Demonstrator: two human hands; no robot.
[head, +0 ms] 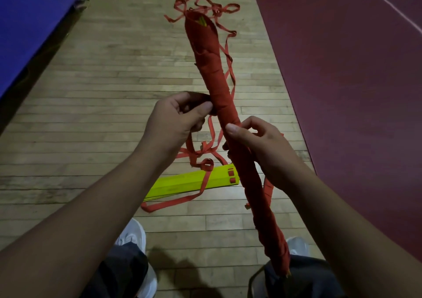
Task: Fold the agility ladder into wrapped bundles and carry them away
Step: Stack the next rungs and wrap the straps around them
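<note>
Two hands hold one bundle wound in red strap, slanting from 12 to 5 o'clock above the floor. The left hand has its fingers curled, pinching the loose strap at the bundle's 9 o'clock side. The right hand has its fingers wrapped round the bundle at mid-length. One stack of yellow rungs lies on the floor toward 6 o'clock, trailing more strap. Two white shoes show below.

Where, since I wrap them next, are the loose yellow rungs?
In the head view, the yellow rungs lie on the wooden floor just left of the red bundle.
</note>
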